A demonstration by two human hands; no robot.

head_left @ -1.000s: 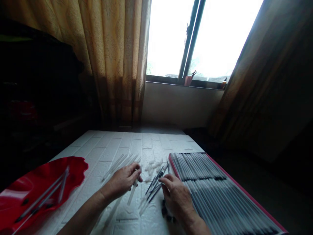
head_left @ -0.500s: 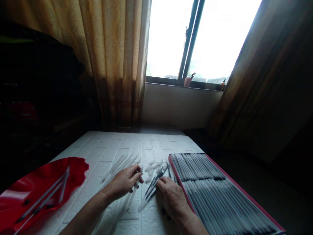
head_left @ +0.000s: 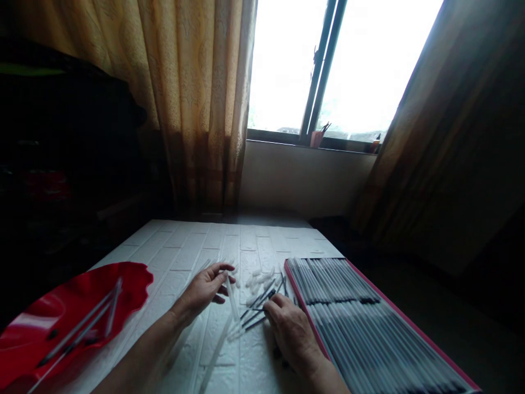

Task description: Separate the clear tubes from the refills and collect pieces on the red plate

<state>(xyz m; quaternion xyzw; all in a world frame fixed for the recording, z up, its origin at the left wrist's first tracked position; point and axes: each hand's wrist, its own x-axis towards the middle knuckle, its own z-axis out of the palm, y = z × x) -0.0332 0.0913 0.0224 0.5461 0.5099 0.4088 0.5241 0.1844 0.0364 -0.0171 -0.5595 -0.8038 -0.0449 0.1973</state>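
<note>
Clear tubes (head_left: 216,350) and dark refills (head_left: 254,323) remain loose beside a seemingly full box (head_left: 298,291), the left hand (head_left: 204,285) pinching one tube (head_left: 232,300), the right hand (head_left: 292,326) curled, its hold unclear.

On the table (head_left: 168,254), the dish (head_left: 137,273) sits at left with pens (head_left: 77,327) in it; at right lies the box (head_left: 298,293), filled by a far row (head_left: 328,279) and a near row (head_left: 381,350). Between them, tubes (head_left: 200,268) lie beyond the left hand (head_left: 211,284), bits (head_left: 256,280) lie right of it, and refills (head_left: 255,323) lie left of the right hand (head_left: 289,325). Behind the table is the window (head_left: 283,71), between curtains (head_left: 197,109), a cup (head_left: 316,139) on its sill.
</note>
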